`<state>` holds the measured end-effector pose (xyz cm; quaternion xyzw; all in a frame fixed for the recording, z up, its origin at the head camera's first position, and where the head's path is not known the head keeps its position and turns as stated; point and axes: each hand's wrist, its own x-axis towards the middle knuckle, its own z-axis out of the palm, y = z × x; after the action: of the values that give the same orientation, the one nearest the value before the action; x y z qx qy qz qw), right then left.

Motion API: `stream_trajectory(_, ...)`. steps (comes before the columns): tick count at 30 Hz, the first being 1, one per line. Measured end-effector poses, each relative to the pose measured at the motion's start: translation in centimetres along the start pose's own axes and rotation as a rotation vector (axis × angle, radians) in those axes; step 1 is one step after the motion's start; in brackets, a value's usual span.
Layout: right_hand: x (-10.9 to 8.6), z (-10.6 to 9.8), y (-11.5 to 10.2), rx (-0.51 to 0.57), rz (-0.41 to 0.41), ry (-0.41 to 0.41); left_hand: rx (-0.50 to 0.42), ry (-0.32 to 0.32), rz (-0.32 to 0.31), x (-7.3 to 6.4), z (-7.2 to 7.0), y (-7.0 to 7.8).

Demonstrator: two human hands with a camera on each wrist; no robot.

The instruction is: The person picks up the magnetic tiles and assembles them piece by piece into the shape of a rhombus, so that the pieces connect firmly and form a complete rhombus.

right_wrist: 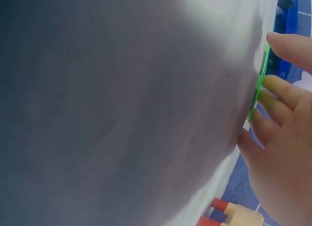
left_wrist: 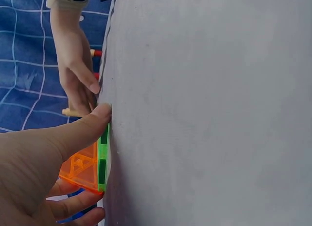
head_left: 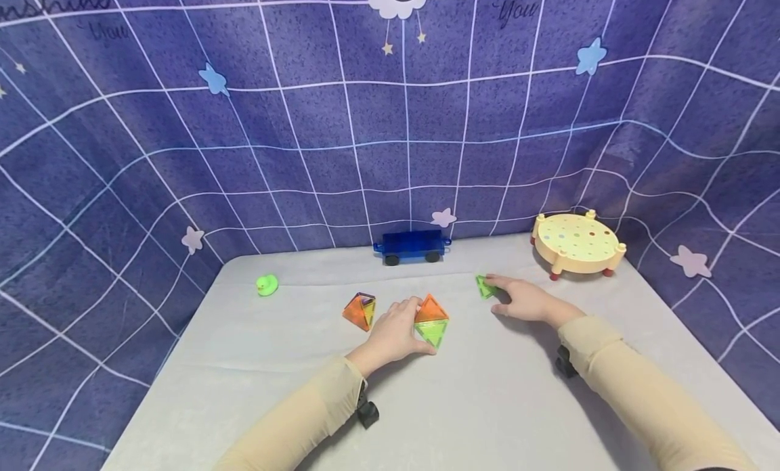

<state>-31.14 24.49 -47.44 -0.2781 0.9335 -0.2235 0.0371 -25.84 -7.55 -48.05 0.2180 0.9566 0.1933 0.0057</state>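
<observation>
My left hand [head_left: 393, 332] grips a shape of magnetic tiles [head_left: 431, 320] with an orange triangle and a green triangle. In the left wrist view, the thumb is at one end of its green edge [left_wrist: 102, 162] and the fingers are at the other. My right hand [head_left: 527, 300] reaches over a flat green triangular magnetic tile [head_left: 485, 287], fingertips at its edge and fingers fairly straight. Seen from the right wrist, that green tile [right_wrist: 258, 89] shows edge-on beside the thumb and fingers. Left of my left hand sits another small tile shape, orange with yellow and purple [head_left: 361, 311].
A dark blue toy wagon [head_left: 412, 245] with black wheels stands at the back against the blue grid cloth [head_left: 317, 119]. A cream oval toy table [head_left: 577, 241] with red feet is at the back right. A green toy duck [head_left: 267, 285] sits at the left.
</observation>
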Motion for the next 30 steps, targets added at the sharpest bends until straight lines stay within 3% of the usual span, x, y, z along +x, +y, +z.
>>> stream_trajectory(16, -0.4, 0.7, -2.2, 0.046, -0.111, -0.029, 0.021, 0.048, -0.017, 0.0, -0.2, 0.1)
stream_trajectory(30, -0.8, 0.7, -3.1, 0.071, -0.139, 0.036, 0.060, 0.067, -0.020, 0.2, 0.0, 0.7)
